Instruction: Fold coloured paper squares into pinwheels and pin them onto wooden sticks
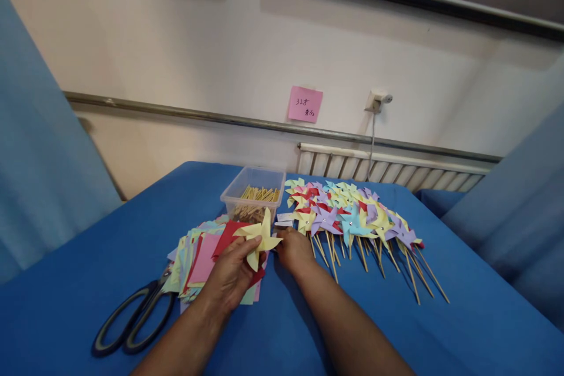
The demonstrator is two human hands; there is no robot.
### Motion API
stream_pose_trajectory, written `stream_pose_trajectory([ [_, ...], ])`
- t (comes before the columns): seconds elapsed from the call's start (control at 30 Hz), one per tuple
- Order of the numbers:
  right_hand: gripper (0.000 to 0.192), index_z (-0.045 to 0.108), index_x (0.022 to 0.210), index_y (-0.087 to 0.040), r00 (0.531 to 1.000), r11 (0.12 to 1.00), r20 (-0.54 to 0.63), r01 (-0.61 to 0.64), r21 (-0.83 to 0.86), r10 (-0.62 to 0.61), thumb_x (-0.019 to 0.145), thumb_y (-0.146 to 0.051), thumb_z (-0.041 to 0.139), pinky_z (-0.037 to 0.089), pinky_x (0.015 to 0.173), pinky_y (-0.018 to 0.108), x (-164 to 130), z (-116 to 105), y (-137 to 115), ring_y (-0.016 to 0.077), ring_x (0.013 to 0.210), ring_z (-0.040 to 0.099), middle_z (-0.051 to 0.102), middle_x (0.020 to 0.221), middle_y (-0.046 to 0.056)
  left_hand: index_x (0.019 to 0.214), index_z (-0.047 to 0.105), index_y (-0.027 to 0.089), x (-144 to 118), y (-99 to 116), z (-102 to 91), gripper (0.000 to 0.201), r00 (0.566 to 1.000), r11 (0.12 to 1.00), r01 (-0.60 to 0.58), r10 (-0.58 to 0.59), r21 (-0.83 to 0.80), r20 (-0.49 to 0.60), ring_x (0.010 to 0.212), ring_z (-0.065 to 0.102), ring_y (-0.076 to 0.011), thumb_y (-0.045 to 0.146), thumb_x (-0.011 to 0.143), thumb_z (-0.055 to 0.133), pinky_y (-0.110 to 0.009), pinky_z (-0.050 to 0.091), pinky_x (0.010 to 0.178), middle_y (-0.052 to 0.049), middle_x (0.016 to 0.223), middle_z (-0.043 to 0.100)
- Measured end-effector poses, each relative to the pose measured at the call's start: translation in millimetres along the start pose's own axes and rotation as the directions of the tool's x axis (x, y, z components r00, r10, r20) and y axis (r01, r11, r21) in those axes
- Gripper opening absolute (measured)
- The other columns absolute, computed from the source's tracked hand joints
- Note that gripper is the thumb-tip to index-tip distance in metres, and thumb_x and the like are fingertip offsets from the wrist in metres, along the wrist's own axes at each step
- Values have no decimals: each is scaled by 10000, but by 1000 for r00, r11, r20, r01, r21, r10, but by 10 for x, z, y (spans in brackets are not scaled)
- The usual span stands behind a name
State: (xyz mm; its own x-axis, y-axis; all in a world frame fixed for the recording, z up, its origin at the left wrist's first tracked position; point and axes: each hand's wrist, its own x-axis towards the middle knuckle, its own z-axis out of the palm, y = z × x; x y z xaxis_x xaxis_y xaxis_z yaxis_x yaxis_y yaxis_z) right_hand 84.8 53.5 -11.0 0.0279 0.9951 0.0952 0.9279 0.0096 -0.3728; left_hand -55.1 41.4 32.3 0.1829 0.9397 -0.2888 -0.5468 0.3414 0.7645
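Observation:
My left hand (235,270) pinches a pale yellow paper pinwheel (259,239) at its centre, thumb on top, above a stack of coloured paper. Just right of it, my right hand (294,248) reaches down to a small white-and-blue box (284,221). Its fingertips are hidden behind the hand, so what they touch does not show. Beneath my left hand lies the fanned stack of coloured paper squares (206,258), pink, red, green and yellow. Behind it stands a clear plastic tub (253,179) with wooden sticks (259,194) in it.
Many finished pinwheels on sticks (325,220) lie in overlapping rows at the right. Dark-handled scissors (136,317) rest at the left on the blue tablecloth (57,299). Beyond the table are a radiator (388,173), a wall rail (211,119) and a pink note (305,104).

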Motion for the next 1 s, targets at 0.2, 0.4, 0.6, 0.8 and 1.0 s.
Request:
stream_pose_trajectory([
  [0.2,207,680,918,-153,1000,1000,-21,-5,-8,5,856,-191,487,441,697,286,-22,1,-2,235,855,655,681,969,125,775,657,129,-6,-1,-5,124,1000,1000,-7,7,9,0,505,618,-118,40,693,688,-222,557,491,-17,645,669],
  [0.4,214,657,968,-140,999,999,-34,-33,22,34,868,-216,483,430,757,283,-21,-4,31,230,922,635,677,994,127,786,647,128,10,-14,-14,142,1000,1000,-13,13,7,0,521,621,-120,36,688,694,-221,554,493,-13,651,667],
  [0.6,222,695,984,-238,1000,999,7,-4,34,3,863,-296,517,424,716,266,-4,-40,25,213,901,638,686,996,73,799,650,120,7,-7,-15,127,1000,1000,-7,7,22,29,522,614,-110,48,701,690,-212,551,504,-20,668,673],
  [0.8,249,708,947,-210,999,1000,26,-21,16,20,877,-296,484,434,678,287,11,-8,-17,236,850,653,686,959,109,798,652,121,4,-8,-19,118,1000,1000,-4,4,21,22,528,619,-112,52,707,683,-215,551,508,-24,682,678],
  [1.0,212,676,962,-169,1000,999,2,-19,41,19,813,-169,526,438,700,297,-11,23,-33,248,858,650,672,979,131,765,644,125,20,-27,-43,86,999,1000,-7,6,28,39,529,619,-113,82,710,694,-217,550,511,-18,673,674],
])
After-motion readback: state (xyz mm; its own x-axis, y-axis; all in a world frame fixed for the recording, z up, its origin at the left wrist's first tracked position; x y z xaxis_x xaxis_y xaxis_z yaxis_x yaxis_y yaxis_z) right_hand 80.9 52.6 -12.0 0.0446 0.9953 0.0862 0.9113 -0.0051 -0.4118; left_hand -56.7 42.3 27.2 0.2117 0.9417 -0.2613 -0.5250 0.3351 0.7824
